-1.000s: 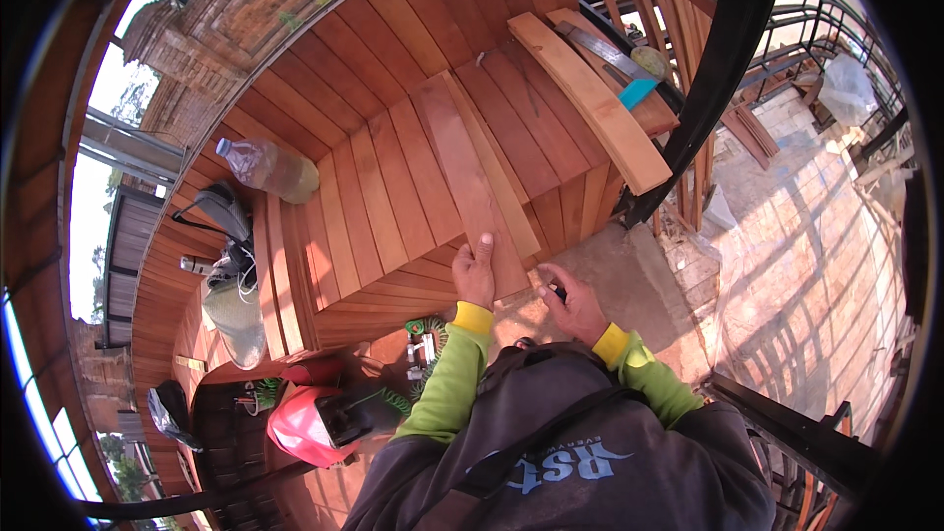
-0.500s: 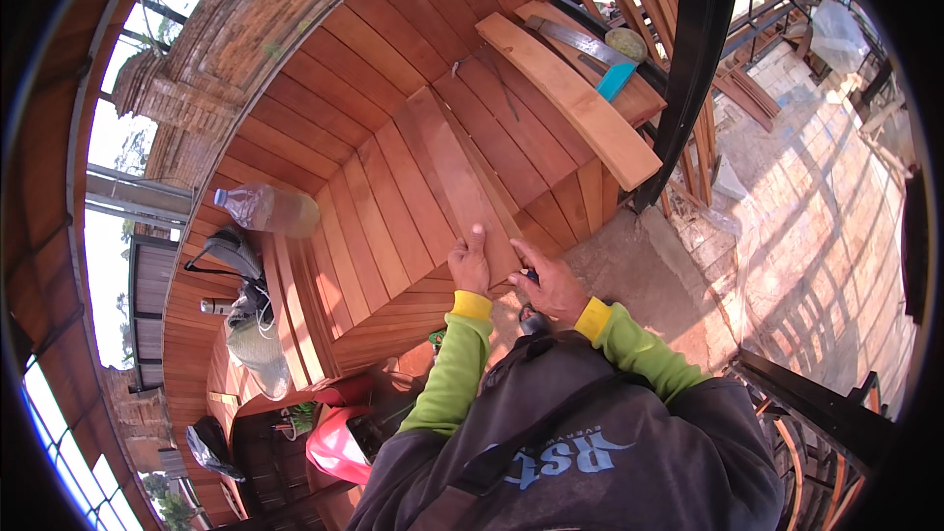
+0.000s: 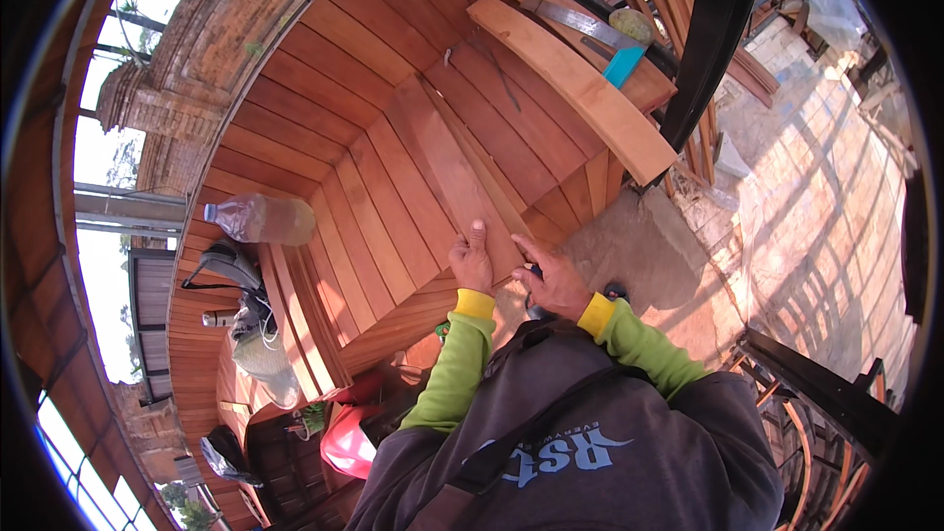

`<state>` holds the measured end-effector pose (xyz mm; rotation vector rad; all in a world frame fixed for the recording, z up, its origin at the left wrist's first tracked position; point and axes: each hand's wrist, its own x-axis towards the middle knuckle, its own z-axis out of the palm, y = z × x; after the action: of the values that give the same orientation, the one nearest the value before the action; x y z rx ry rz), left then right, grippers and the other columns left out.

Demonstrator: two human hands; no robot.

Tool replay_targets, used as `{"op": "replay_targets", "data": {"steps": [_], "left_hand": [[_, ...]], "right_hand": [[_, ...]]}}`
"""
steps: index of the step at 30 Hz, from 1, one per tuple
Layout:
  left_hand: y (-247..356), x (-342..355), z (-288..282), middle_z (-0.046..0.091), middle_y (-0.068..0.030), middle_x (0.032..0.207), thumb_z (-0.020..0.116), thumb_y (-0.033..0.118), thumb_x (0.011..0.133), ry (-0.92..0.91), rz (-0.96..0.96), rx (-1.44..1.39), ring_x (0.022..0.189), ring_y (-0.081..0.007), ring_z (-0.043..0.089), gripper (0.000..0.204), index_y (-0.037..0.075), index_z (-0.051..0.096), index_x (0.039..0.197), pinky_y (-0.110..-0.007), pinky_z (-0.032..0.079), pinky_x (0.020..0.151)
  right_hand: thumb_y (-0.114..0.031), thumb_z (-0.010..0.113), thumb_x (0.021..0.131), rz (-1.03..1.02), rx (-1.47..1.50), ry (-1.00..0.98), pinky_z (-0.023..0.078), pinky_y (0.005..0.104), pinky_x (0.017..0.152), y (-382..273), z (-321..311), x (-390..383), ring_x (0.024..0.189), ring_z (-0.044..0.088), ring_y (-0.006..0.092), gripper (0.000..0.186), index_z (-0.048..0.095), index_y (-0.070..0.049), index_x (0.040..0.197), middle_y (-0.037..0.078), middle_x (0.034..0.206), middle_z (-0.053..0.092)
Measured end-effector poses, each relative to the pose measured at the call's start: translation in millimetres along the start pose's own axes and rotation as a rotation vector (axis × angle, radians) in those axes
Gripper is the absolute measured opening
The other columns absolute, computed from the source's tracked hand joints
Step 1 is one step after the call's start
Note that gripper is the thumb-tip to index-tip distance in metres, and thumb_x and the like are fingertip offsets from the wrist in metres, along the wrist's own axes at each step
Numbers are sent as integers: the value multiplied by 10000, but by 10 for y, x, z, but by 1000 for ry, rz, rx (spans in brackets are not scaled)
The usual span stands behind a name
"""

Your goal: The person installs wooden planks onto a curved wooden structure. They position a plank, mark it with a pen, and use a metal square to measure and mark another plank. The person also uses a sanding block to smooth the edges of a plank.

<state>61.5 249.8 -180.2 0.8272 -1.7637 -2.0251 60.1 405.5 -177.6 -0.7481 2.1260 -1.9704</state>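
A loose reddish wooden plank (image 3: 452,169) lies slantwise across the slatted bench seat (image 3: 379,206), its near end jutting toward me. My left hand (image 3: 472,261) grips that near end at its left side, thumb stretched on top and fingers curled under the edge. At the right side of the same end is my right hand (image 3: 556,283), its index finger against the plank's edge. Something small and dark blue shows between thumb and index finger; its kind is hidden.
A curved wooden board (image 3: 575,88) rests at the bench's right end, beside a handsaw (image 3: 580,22) with a turquoise handle. A plastic bottle of cloudy liquid (image 3: 261,218) stands on the left, near a bag (image 3: 226,264). A black metal post (image 3: 713,34) rises at right.
The view has shifted slightly, so the surroundings sit a little differently. Both hands keep almost the same hold at the plank's near end.
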Motion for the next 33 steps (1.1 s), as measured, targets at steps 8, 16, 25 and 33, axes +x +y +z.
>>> {"op": "replay_targets", "data": {"steps": [8, 16, 25, 33], "left_hand": [[-86, 53, 30, 615, -80, 860, 637, 356, 882, -13, -49, -40, 747, -142, 584, 374, -11, 573, 909, -274, 501, 636], [-11, 7, 46, 597, -92, 968, 604, 329, 908, -86, -98, -23, 843, -155, 578, 396, -23, 516, 1064, -281, 502, 711], [104, -473, -290, 536, -135, 1168, 759, 199, 774, -328, 189, 445, 952, -175, 565, 868, -31, 224, 1418, -289, 490, 780], [124, -421, -344, 534, -130, 1168, 850, 262, 611, -318, 366, 1036, 899, -205, 566, 999, 15, 302, 1408, -311, 492, 701]], "right_hand": [[-144, 629, 822, 78, 15, -9, 471, 417, 647, 33, -38, 27, 729, 599, 394, 520, 446, -27, 1295, 221, 809, 597], [-144, 633, 830, 115, 70, -27, 487, 406, 681, 126, -78, 17, 749, 616, 360, 512, 453, -37, 1297, 201, 891, 625], [-182, 648, 825, 142, 16, -70, 489, 418, 684, 160, -44, 20, 819, 625, 377, 454, 482, -45, 1224, 212, 913, 627], [-224, 673, 801, 133, -34, -16, 499, 390, 692, 172, -95, -21, 813, 634, 332, 430, 551, -32, 1165, 190, 920, 638]]}}
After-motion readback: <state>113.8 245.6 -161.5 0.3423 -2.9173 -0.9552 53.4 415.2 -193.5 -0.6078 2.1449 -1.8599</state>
